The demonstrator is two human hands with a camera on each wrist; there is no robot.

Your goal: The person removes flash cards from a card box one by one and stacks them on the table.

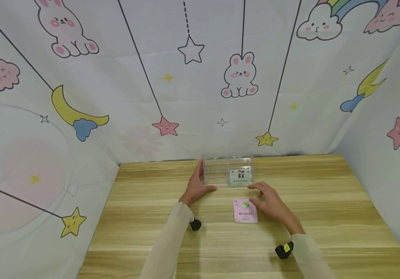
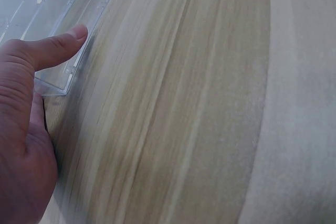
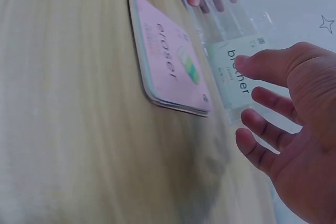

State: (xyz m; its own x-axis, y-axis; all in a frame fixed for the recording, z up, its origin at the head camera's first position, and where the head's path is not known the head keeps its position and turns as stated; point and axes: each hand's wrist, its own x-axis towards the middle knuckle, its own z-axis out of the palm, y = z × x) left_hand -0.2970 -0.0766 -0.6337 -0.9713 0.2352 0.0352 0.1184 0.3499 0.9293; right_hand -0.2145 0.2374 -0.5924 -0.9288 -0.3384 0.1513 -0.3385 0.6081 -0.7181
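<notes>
A clear plastic card holder [image 1: 215,179] with two side-by-side columns stands at the back of the table. In its right column sits a green card reading "brother" [image 1: 240,178]. My left hand [image 1: 195,188] grips the holder's left end, with the thumb along its front lower edge and the fingers at its side. In front of the holder lies a small stack of cards, topped by a pink "eraser" card [image 3: 167,56]. Over the right side of that stack hovers my right hand [image 1: 271,201], fingers loosely bent and apart, holding nothing in the right wrist view.
The wooden table [image 1: 144,221] runs back to a white cloth [image 1: 200,97] printed with rabbits, stars and moons, close behind the holder. Black wrist cameras are worn on both wrists, the right one [image 1: 282,251] near the table's front.
</notes>
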